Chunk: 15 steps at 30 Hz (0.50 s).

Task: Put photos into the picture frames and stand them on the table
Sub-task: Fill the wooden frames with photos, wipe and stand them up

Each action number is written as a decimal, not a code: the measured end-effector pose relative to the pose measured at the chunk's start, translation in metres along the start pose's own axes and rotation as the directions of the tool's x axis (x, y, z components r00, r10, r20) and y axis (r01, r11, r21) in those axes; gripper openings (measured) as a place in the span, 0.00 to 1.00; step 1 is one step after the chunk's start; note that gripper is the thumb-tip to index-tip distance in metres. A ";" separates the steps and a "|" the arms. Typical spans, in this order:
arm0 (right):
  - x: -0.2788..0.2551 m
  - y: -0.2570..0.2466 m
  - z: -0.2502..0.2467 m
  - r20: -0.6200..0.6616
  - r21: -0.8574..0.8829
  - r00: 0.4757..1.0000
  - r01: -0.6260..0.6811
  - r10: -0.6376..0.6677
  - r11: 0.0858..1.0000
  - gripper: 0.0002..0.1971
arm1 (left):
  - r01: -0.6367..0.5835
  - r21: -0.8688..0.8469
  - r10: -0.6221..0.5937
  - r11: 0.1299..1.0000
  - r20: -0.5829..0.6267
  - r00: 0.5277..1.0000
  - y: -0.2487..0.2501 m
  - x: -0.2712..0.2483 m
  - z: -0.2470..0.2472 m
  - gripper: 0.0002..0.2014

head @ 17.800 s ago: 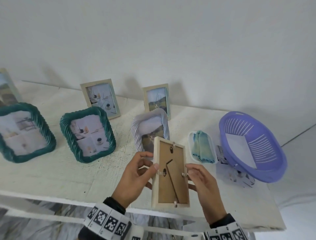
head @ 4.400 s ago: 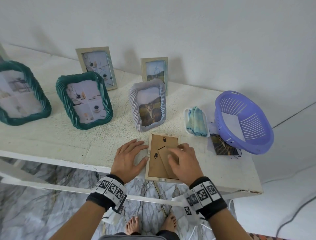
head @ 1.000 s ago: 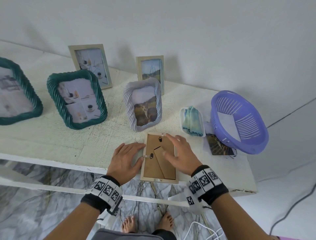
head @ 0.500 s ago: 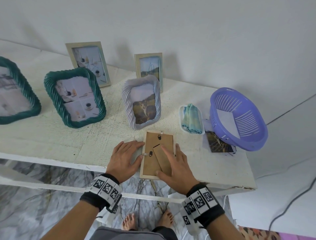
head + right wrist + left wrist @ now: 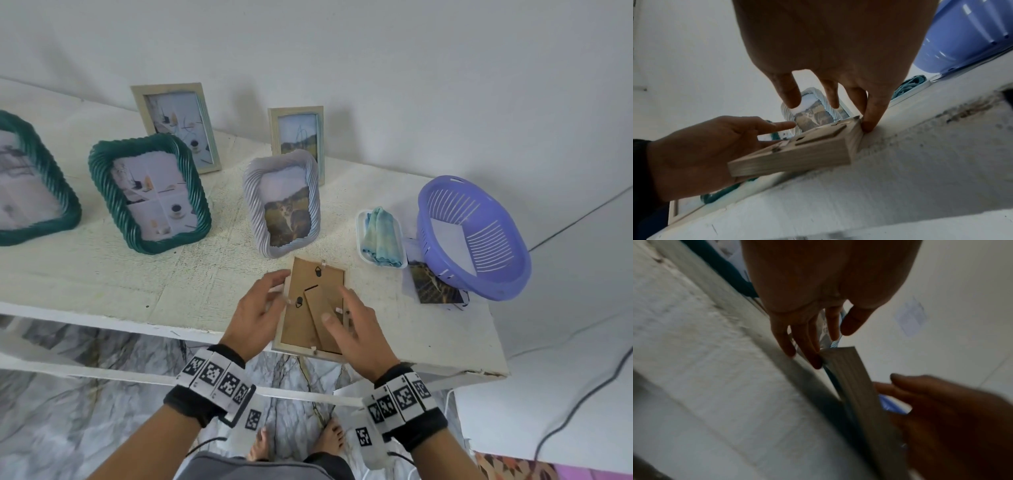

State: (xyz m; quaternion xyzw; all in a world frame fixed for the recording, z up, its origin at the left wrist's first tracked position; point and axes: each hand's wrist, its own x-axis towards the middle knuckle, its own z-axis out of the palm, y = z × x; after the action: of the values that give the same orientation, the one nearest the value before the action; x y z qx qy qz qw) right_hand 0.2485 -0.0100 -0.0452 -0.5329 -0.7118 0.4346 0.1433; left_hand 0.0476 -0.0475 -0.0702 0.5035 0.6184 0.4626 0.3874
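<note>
A white wall backs your white table, which carries five standing frames; the purple basket sits at its right end, a loose photo tucked just under it; the wooden frame lies back-up at the near edge, its left side seemingly tilted up, though blur hides the contact; your left hand and right hand flank it, fingers straight and spread, the right little finger touching its side.
</note>
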 end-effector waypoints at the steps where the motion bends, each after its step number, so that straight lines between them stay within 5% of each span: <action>1: -0.001 -0.001 -0.003 -0.002 0.074 1.000 0.008 -0.008 0.997 0.35 | 0.046 -0.102 -0.051 0.994 -0.043 0.998 0.010 0.000 0.001 0.15; 5: -0.008 -0.006 -0.017 -0.030 0.235 1.000 0.000 0.008 0.972 0.36 | 0.088 -0.413 -0.148 0.906 -0.116 0.982 0.055 -0.001 0.008 0.12; 8: -0.017 -0.015 -0.034 -0.121 0.367 0.992 0.013 0.034 0.930 0.21 | 0.082 -0.493 -0.063 0.866 0.055 0.996 0.079 0.000 0.021 0.15; 11: -0.025 -0.013 -0.054 -0.215 0.450 0.972 0.012 0.095 0.893 0.14 | 0.079 -0.352 -0.006 0.933 0.204 0.979 0.076 0.006 0.037 0.15; 15: -0.029 0.008 -0.072 -0.332 0.452 0.918 -0.047 0.217 0.891 0.12 | 0.080 -0.089 -0.065 0.993 0.164 0.984 0.047 0.013 0.055 0.09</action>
State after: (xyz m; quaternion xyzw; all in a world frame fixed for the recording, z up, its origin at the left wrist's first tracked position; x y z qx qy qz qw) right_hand 0.3128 -0.0015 -0.0021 -0.6080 -0.5177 0.4819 0.3607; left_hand 0.1090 -0.0215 -0.0404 0.4975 0.5803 0.4348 0.4762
